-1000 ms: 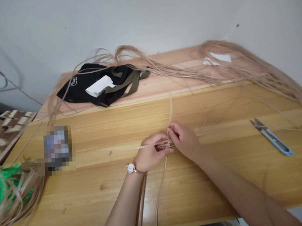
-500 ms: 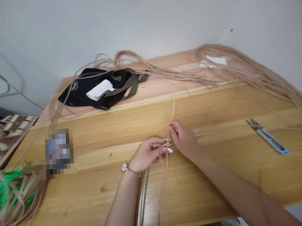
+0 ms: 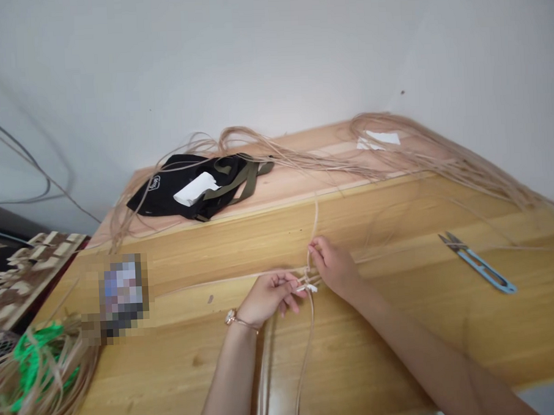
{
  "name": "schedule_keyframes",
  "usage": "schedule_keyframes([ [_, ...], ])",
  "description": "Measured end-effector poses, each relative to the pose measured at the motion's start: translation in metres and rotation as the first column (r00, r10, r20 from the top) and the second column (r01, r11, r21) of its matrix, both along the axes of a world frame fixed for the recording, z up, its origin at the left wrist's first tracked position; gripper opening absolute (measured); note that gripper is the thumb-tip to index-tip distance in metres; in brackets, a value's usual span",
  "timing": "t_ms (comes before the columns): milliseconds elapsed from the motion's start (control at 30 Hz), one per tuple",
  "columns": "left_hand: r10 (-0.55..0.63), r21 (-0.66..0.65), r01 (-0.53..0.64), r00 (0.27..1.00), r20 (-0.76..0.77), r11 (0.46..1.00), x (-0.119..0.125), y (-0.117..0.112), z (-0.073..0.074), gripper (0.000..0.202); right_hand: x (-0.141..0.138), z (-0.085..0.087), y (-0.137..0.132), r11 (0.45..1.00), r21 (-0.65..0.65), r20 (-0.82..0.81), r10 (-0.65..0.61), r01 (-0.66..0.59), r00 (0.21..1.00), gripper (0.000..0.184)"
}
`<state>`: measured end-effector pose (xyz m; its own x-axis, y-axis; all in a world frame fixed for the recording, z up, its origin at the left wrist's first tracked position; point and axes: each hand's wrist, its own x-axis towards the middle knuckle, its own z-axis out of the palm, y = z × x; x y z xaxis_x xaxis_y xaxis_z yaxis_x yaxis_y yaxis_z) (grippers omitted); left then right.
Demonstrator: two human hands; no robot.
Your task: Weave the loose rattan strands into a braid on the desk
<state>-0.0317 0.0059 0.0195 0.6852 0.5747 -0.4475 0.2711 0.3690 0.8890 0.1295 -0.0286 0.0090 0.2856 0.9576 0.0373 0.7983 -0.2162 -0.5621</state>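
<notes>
Thin tan rattan strips [image 3: 311, 224] cross at the middle of the wooden table [image 3: 401, 324]. My left hand [image 3: 268, 296], with a watch at its wrist, pinches the crossing from the left, fingers curled on the strips. My right hand [image 3: 333, 267] pinches the upright strip just above the crossing, fingers pressed together. The two hands nearly touch at a small pale knot [image 3: 309, 285]. One strip runs left along the table, others trail down past the front edge.
Blue thread snips [image 3: 479, 262] lie to the right. A black bag [image 3: 184, 187] with a white paper sits at the back left. Long rattan bundles [image 3: 440, 151] spread along the back and right. A coil with green cord [image 3: 31, 365] lies at the left.
The camera has tilted so the table sits lower in view. My left hand's fingers have shifted slightly on the strips; both hands stay at the crossing.
</notes>
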Motion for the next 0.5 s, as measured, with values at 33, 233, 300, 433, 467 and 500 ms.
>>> schedule_keyframes([
  [33, 0.002, -0.001, -0.002, 1.000, -0.002, 1.000, -0.0011, 0.0003, 0.0001, 0.024, 0.0001, 0.0002, -0.0002, 1.000, 0.005, -0.001, 0.000, 0.000, 1.000, 0.020],
  [233, -0.025, 0.007, 0.025, 1.000, 0.000, 1.000, -0.0043, 0.0020, 0.0010, 0.026, 0.0008, 0.0003, -0.0013, 0.999, 0.033, -0.018, 0.013, -0.012, 1.000, 0.020],
  [300, -0.030, 0.013, 0.030, 1.000, -0.005, 0.999, -0.0039, 0.0016, 0.0011, 0.027, 0.0014, -0.0003, -0.0011, 0.999, 0.044, -0.029, 0.020, -0.019, 0.999, 0.020],
  [433, -0.024, 0.097, 0.029, 0.998, -0.050, 0.995, -0.0020, -0.0019, 0.0025, 0.024, 0.0025, -0.0009, -0.0006, 0.997, 0.070, -0.056, 0.019, -0.015, 0.998, 0.021],
  [467, -0.024, 0.131, 0.033, 0.997, -0.068, 0.991, -0.0013, -0.0032, 0.0033, 0.023, 0.0026, -0.0008, -0.0007, 0.997, 0.077, -0.063, 0.014, -0.009, 0.998, 0.021],
  [500, -0.021, 0.167, 0.035, 0.996, -0.083, 0.985, -0.0005, -0.0048, 0.0042, 0.021, 0.0025, -0.0007, -0.0010, 0.996, 0.085, -0.069, 0.006, 0.000, 0.998, 0.021],
])
